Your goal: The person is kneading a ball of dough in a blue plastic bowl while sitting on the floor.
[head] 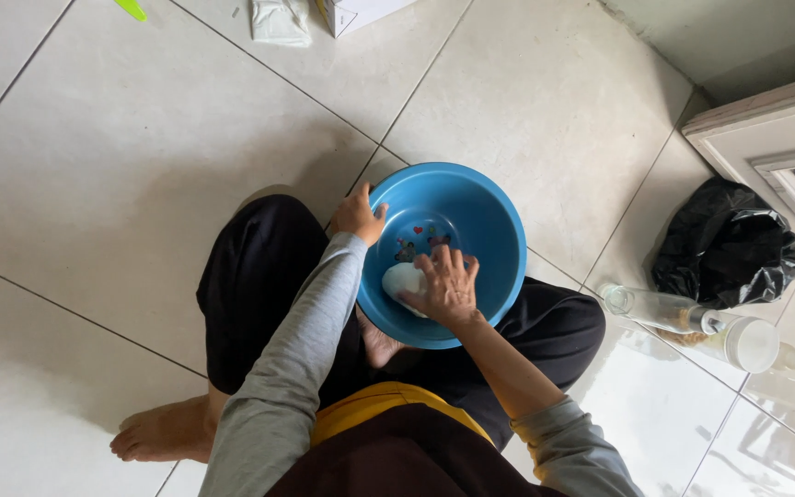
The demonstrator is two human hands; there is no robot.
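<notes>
I sit on a tiled floor with a round blue bowl (pixel 471 207) in front of my legs. My left hand (pixel 360 213) grips the bowl's near-left rim. Inside the bowl lies a white lump of dough (pixel 399 275), and my right hand (pixel 447 286) presses down on it with fingers spread over its top. Small coloured pictures (pixel 420 241) mark the bottom of the bowl beyond the dough.
A clear glass bottle (pixel 657 308) and a white-lidded jar (pixel 749 342) lie at the right, next to a black plastic bag (pixel 727 245) by a door frame (pixel 766 129). A white cloth (pixel 280 20) and a box (pixel 353 13) sit at the top edge.
</notes>
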